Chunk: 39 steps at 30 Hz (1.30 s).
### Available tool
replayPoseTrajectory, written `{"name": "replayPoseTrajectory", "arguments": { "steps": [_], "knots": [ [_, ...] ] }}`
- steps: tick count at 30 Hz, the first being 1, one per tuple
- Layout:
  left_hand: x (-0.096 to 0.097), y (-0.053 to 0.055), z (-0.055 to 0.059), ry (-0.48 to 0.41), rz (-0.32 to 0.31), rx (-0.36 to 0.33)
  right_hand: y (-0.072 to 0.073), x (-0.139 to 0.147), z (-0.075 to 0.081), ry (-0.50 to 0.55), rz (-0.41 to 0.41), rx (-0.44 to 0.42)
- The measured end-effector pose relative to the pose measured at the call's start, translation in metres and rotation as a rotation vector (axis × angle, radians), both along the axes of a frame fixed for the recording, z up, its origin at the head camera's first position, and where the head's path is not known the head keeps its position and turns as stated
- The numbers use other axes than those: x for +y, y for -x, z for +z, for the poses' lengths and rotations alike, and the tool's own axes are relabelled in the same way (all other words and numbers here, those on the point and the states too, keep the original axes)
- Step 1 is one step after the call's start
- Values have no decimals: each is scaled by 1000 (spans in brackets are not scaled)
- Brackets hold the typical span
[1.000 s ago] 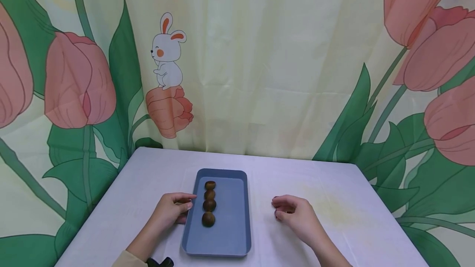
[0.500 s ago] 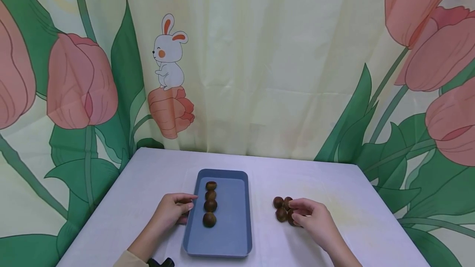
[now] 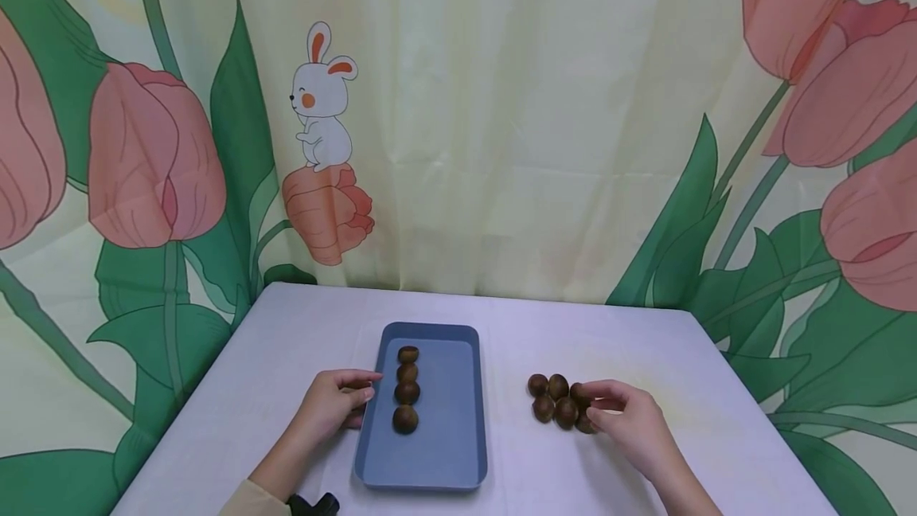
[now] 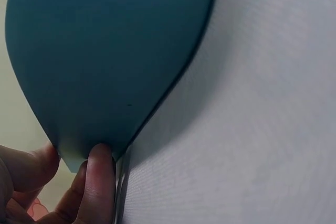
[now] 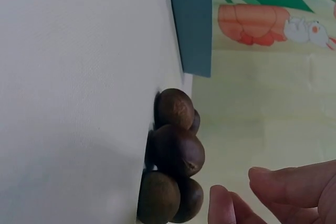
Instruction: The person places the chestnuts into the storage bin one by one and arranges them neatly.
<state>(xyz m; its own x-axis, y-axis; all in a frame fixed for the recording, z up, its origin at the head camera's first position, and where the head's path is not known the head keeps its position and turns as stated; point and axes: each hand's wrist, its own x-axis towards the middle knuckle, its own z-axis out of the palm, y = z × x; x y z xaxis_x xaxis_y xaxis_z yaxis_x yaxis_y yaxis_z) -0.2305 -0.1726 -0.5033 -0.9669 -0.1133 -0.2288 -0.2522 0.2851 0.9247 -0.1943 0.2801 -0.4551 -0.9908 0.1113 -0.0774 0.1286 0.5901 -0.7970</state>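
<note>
A blue-grey tray (image 3: 444, 452) lies on the table, with several brown chestnuts (image 3: 405, 419) lined up front to back in its left half. At the tray's left rim my left hand (image 3: 333, 402) holds the edge; in the left wrist view one finger (image 4: 98, 182) presses on the outer wall (image 4: 115, 66) and another meets the rim. To the right of the tray, more chestnuts (image 3: 566, 412) sit bunched on the cloth. My right hand (image 3: 634, 420) is at the right end of this bunch. Its fingertips (image 5: 260, 171) stand apart with nothing between them, beside the chestnuts (image 5: 178, 150).
A white cloth covers the table (image 3: 501, 373). Behind its back edge hangs a curtain (image 3: 501, 142) printed with tulips and a rabbit. Near the left wrist, a black object (image 3: 315, 505) shows at the bottom edge.
My right hand has drawn back to the right, uncovering the bunched chestnuts that it hid before. The left hand, the tray and the row in it have stayed put.
</note>
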Motion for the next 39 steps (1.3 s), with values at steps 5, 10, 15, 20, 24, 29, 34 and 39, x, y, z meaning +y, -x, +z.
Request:
{"name": "replayPoseTrajectory", "arguments": {
  "steps": [5, 10, 15, 20, 24, 29, 34, 39],
  "knots": [
    [0, 0, -1, -8, 2, -8, 3, 11, 1, -22, -25, -23],
    [0, 0, -3, -13, 5, 0, 7, 21, 1, -39, -39, -58],
    [-1, 1, -3, -19, 6, 16, 9, 26, -3, -43, -42, -89],
    [0, 1, -2, -26, 6, 15, 12, 26, -12, -71, -25, -118],
    [1, 0, -1, -27, 9, 5, 12, 24, -18, -83, -13, -124],
    [1, 0, -1, -35, 12, 2, 12, 21, -23, -75, -6, -124],
    [1, 0, -1, -36, 12, 3, 14, 18, -26, -77, -12, -136],
    [1, -1, -1, -32, 14, -1, 15, 15, -28, -118, -1, -118]
  ]
}}
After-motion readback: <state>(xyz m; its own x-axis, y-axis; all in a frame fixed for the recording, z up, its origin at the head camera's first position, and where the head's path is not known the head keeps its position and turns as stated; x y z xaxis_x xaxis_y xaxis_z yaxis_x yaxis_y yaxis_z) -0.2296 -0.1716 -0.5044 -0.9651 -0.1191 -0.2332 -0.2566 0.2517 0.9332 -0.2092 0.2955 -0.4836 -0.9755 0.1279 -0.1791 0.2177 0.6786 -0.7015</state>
